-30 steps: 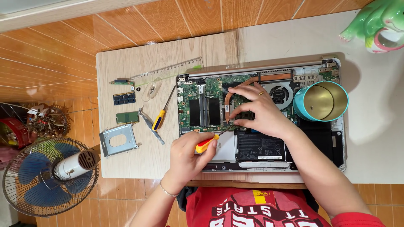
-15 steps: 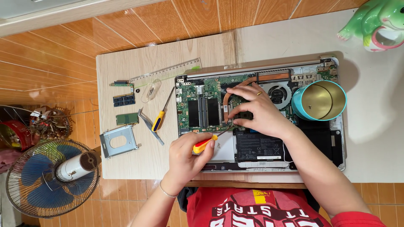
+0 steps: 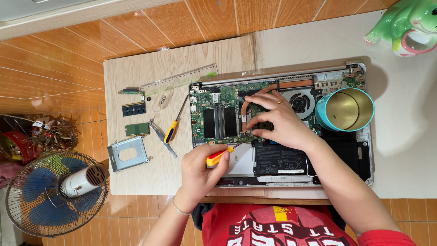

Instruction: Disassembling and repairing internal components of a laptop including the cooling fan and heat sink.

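An opened laptop (image 3: 359, 180) lies bottom-up on a light wooden board, its green motherboard (image 3: 214, 102), fan (image 3: 301, 101) and black battery (image 3: 278, 159) exposed. My left hand (image 3: 200, 169) grips a small red-and-yellow screwdriver (image 3: 219, 156), whose tip points up-right toward the board near my right hand. My right hand (image 3: 278, 119) rests flat on the motherboard beside the copper heat pipe, fingers spread and pressing down.
A teal tin cup (image 3: 346, 109) stands on the laptop's right side. Left of the laptop lie a blue-and-yellow screwdriver (image 3: 175, 120), tweezers (image 3: 161, 136), a clear ruler (image 3: 180, 78), small circuit boards (image 3: 134, 109) and a metal drive bracket (image 3: 128, 154). A floor fan (image 3: 57, 193) stands lower left.
My left hand has shifted the red-and-yellow screwdriver slightly. My right hand stays on the motherboard with almost no movement.
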